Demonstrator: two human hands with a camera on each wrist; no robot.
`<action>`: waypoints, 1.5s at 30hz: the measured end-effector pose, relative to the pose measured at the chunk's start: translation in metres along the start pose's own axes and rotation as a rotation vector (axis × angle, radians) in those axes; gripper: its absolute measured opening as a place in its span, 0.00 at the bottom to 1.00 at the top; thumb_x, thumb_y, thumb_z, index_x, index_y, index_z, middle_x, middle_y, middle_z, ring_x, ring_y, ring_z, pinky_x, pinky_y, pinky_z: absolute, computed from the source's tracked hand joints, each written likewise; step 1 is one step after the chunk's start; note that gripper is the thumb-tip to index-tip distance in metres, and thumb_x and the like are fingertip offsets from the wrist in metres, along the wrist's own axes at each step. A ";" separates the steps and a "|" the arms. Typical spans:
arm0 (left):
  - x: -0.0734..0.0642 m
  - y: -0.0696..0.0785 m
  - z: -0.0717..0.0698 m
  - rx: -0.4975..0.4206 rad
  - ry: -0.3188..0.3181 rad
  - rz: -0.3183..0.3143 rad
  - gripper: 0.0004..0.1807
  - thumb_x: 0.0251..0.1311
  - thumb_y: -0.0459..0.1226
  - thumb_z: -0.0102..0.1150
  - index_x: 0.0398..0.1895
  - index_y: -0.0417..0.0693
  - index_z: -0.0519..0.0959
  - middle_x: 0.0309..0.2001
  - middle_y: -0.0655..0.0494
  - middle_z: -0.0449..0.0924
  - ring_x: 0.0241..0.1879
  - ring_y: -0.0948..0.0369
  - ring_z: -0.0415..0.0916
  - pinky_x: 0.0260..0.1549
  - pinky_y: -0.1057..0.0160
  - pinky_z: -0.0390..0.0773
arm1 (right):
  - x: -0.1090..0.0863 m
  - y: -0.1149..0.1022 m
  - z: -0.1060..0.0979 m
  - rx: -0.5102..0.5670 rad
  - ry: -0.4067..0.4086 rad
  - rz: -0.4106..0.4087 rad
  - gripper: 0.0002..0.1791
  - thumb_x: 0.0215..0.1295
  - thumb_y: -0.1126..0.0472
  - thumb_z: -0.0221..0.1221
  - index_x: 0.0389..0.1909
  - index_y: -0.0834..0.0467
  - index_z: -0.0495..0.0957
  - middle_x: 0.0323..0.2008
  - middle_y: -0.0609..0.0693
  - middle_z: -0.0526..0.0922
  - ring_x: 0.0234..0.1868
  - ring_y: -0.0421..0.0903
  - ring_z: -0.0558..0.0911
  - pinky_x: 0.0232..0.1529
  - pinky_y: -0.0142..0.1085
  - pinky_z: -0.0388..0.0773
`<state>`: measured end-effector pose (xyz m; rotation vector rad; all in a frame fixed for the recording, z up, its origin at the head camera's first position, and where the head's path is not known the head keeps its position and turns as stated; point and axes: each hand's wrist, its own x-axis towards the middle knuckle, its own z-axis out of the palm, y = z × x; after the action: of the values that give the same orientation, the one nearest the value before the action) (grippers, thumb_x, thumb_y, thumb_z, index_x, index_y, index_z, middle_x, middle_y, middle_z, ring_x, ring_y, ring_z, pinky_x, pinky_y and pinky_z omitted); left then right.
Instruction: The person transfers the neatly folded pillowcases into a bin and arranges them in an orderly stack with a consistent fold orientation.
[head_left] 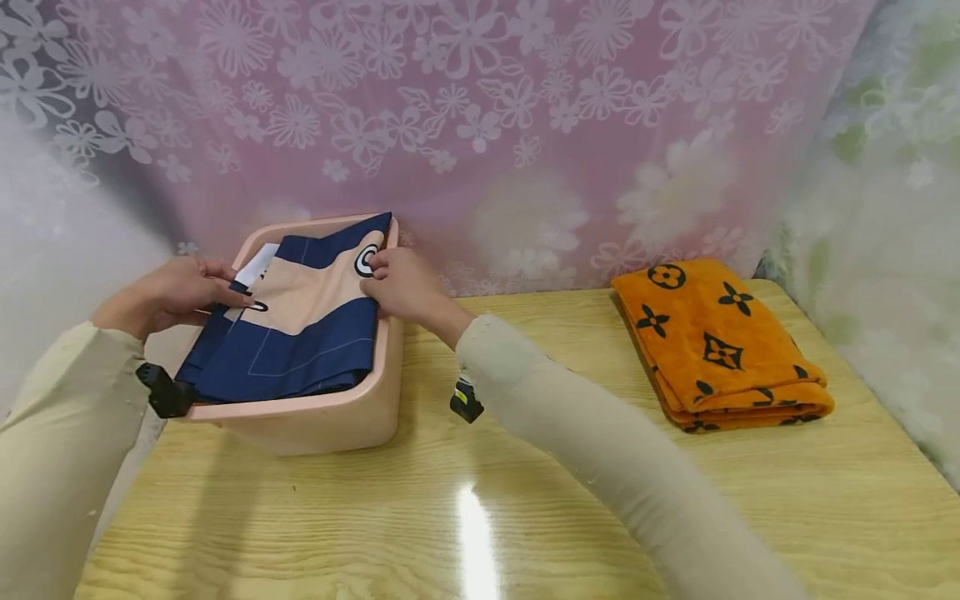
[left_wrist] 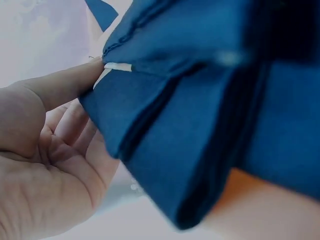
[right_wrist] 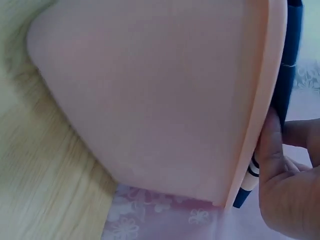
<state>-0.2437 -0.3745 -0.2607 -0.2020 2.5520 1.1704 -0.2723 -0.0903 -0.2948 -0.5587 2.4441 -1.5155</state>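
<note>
A folded navy and peach cloth (head_left: 315,287) with black-and-white ring prints lies at the mouth of a pink plastic bin (head_left: 386,367), covering most of the opening. My left hand (head_left: 176,292) pinches the cloth's left edge; in the left wrist view the thumb (left_wrist: 70,82) lies against its layered folds. At the opposite edge, my right hand (head_left: 408,287) grips the cloth near a ring print, close to the rim. The right wrist view shows that hand (right_wrist: 290,180) beside the bin's outer wall (right_wrist: 150,100). What lies beneath the cloth is mostly hidden.
On the right of the wooden table (head_left: 360,525) sits a folded orange blanket (head_left: 705,342) with black motifs. A floral pink curtain (head_left: 480,150) hangs behind the table. A white patch with dark marks (head_left: 257,265) shows at the bin's back left.
</note>
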 end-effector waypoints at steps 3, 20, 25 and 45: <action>0.001 0.000 -0.001 -0.008 0.003 -0.015 0.21 0.62 0.35 0.60 0.53 0.29 0.69 0.34 0.55 0.78 0.32 0.59 0.81 0.35 0.56 0.82 | 0.001 -0.004 0.002 -0.103 0.009 -0.005 0.22 0.68 0.60 0.57 0.61 0.61 0.73 0.50 0.52 0.80 0.42 0.41 0.81 0.36 0.26 0.78; 0.000 -0.005 -0.007 -0.126 -0.015 -0.028 0.08 0.63 0.33 0.60 0.42 0.40 0.73 0.32 0.56 0.78 0.30 0.59 0.82 0.35 0.56 0.82 | 0.001 -0.007 0.009 -0.177 0.058 0.031 0.21 0.68 0.57 0.56 0.60 0.58 0.74 0.47 0.48 0.80 0.44 0.40 0.78 0.45 0.27 0.76; -0.001 -0.007 -0.006 -0.134 -0.021 -0.030 0.06 0.63 0.32 0.59 0.39 0.40 0.73 0.32 0.55 0.77 0.30 0.60 0.81 0.35 0.57 0.82 | 0.000 -0.006 0.011 -0.194 0.065 0.028 0.20 0.68 0.57 0.57 0.59 0.57 0.75 0.45 0.47 0.80 0.43 0.39 0.78 0.43 0.26 0.75; 0.000 0.001 0.006 0.046 0.020 -0.042 0.23 0.64 0.34 0.57 0.53 0.27 0.62 0.36 0.47 0.78 0.30 0.59 0.80 0.33 0.58 0.82 | -0.008 -0.005 0.014 -0.249 0.091 -0.030 0.23 0.66 0.56 0.59 0.61 0.56 0.74 0.47 0.48 0.81 0.41 0.39 0.80 0.40 0.26 0.77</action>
<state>-0.2420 -0.3690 -0.2637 -0.2566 2.5765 1.0988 -0.2588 -0.1000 -0.2965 -0.5839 2.7277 -1.2813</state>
